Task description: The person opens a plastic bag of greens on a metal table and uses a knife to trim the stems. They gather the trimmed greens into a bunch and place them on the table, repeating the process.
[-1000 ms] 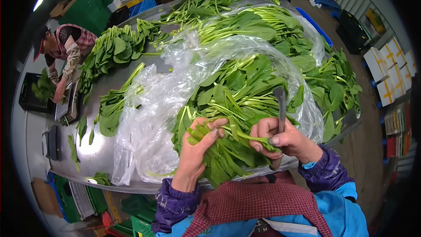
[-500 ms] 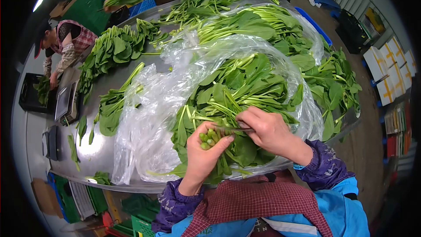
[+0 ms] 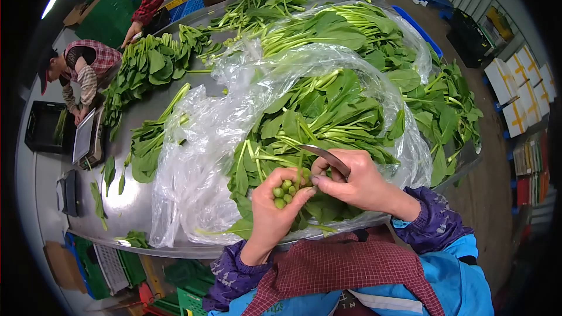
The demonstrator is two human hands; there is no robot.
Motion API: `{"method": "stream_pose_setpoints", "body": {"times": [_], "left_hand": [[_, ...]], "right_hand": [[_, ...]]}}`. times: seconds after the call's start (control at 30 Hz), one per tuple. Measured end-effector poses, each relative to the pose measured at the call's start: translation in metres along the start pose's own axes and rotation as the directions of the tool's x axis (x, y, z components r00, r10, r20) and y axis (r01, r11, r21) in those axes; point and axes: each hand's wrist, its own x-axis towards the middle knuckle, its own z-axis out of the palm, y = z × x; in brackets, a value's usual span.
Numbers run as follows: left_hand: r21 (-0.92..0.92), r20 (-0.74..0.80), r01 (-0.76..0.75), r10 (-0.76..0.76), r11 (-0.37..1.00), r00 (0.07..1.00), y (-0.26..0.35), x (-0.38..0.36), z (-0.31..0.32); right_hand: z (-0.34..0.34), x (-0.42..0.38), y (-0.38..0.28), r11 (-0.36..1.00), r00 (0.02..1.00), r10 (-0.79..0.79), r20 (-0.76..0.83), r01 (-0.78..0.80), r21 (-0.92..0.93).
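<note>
Our left hand (image 3: 270, 213) wraps a bunch of stems (image 3: 285, 193), their round ends facing up toward us; just to its right, our right hand (image 3: 358, 182) grips a knife (image 3: 329, 160), the blade slanting leftward and away, its tip beyond the bunch.

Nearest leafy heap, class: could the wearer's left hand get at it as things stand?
Probably yes: the leafy heap lies mostly uncovered just beyond the left hand, though a bundle of stems occupies that hand.
</note>
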Motion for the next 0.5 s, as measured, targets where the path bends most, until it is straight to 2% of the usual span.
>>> {"method": "stream_pose_setpoints", "body": {"times": [0.13,0.2,0.27,0.3,0.33,0.37,0.4,0.43,0.5], "left_hand": [[-0.067,0.078,0.064,-0.059,0.996,0.995,0.002,0.000,-0.005],[-0.076,0.113,0.082,-0.073,0.994,0.991,0.000,0.000,-0.011],[0.020,0.223,0.120,-0.121,0.993,0.967,-0.001,-0.001,-0.020],[0.020,0.222,0.120,-0.121,0.993,0.967,0.000,-0.001,-0.025],[-0.093,0.231,0.196,-0.170,0.976,0.958,0.002,-0.002,-0.029],[-0.204,0.244,0.269,-0.217,0.941,0.945,0.004,-0.002,-0.032],[-0.250,0.294,0.273,-0.196,0.929,0.936,0.004,-0.002,-0.035],[-0.252,0.296,0.274,-0.196,0.928,0.935,0.005,-0.003,-0.034],[-0.252,0.398,0.336,-0.219,0.908,0.891,0.007,-0.003,-0.028]], "right_hand": [[-0.002,-0.002,0.004,0.991,0.996,-0.083,-0.008,0.082,-0.106],[-0.009,-0.006,0.006,0.935,0.979,-0.199,0.046,0.204,-0.290],[-0.030,-0.011,-0.001,0.855,0.984,-0.169,0.057,0.176,-0.488],[-0.046,-0.014,0.000,0.822,0.983,-0.182,0.011,0.158,-0.548],[-0.066,-0.015,-0.002,0.769,0.981,-0.188,-0.039,0.122,-0.627],[-0.089,-0.017,-0.002,0.683,0.972,-0.186,-0.143,0.023,-0.730],[-0.109,-0.018,0.001,0.582,0.950,-0.197,-0.243,-0.087,-0.809],[-0.119,-0.014,-0.001,0.516,0.878,-0.309,-0.364,-0.167,-0.840],[-0.113,-0.015,-0.017,0.703,0.785,-0.264,-0.560,-0.241,-0.669]]}}
